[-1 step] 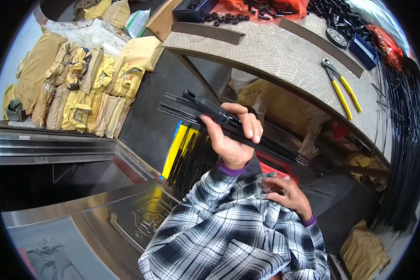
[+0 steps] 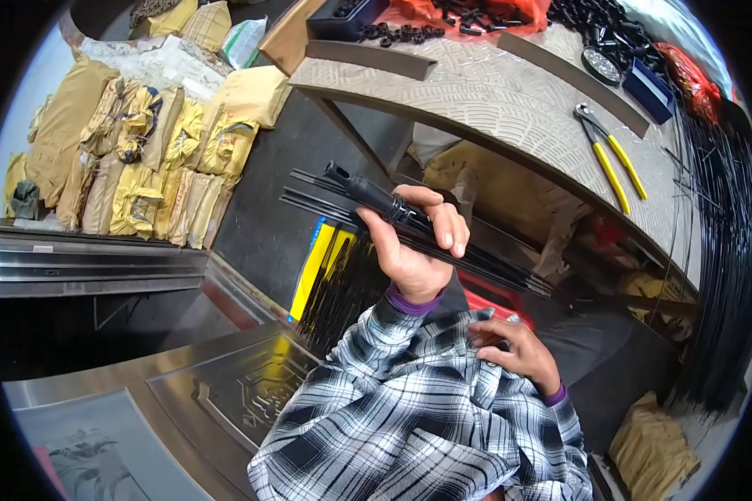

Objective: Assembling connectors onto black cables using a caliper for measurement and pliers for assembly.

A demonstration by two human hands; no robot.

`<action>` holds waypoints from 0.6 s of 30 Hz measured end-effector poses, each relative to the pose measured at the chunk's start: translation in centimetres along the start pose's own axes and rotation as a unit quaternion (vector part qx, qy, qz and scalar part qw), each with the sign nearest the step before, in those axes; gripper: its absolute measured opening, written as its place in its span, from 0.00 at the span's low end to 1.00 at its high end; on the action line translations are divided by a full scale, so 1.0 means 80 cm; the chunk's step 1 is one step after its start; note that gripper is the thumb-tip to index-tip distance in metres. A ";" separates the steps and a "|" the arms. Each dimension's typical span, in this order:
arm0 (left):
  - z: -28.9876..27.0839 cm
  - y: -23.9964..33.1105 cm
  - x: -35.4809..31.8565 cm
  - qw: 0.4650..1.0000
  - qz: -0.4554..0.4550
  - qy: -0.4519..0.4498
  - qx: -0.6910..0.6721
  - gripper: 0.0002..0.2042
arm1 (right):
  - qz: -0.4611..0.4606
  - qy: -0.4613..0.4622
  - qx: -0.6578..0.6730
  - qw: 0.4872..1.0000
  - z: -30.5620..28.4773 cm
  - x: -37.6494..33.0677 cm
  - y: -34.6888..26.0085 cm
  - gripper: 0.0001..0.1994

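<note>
Left grip [image 2: 414,242]: closed round a black rod bundle [image 2: 476,255], below the table [image 2: 510,104].
Right grip [image 2: 518,351]: loosely curled, empty, below the bundle.

Two hands [image 2: 414,250], one yellow-handled pliers [image 2: 608,159]

Pliers [image 2: 610,163] on the table [image 2: 493,92] — sacks [image 2: 142,159] far left.

The left hand [image 2: 414,242] is raised in front of the body, wrist bent, its grip closed with the fingers [image 2: 451,225] curled over and the thumb underneath. The right hand [image 2: 518,351] sits lower, close against the plaid left sleeve, fingers bent and pressing on the cloth. Both wrists show purple cuffs.
</note>
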State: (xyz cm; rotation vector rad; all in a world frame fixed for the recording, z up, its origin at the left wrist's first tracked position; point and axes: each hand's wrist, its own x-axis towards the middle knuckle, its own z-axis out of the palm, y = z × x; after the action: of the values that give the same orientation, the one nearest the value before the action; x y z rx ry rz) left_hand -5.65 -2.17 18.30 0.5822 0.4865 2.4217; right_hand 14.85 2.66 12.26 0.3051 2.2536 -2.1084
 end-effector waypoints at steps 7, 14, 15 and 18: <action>-0.015 -0.022 0.020 0.994 -0.018 -0.056 0.093 0.34 | -0.173 0.332 -0.254 0.892 -0.108 0.034 -0.092 0.10; -0.010 -0.076 0.059 0.878 -0.012 -0.100 0.468 0.30 | -0.088 0.547 -0.522 0.649 -0.238 0.080 -0.073 0.23; -0.007 -0.079 0.060 0.881 -0.016 -0.105 0.462 0.30 | -0.041 0.527 -0.535 0.658 -0.242 0.086 -0.066 0.22; -0.001 -0.077 0.047 0.874 -0.048 -0.127 0.466 0.31 | 0.029 0.494 -0.562 0.663 -0.239 0.101 -0.063 0.19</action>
State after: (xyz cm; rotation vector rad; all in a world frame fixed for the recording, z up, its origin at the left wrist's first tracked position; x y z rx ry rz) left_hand -5.59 4.81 16.46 1.2056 1.5368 1.8455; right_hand 8.05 22.27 17.31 1.5748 3.3381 0.0260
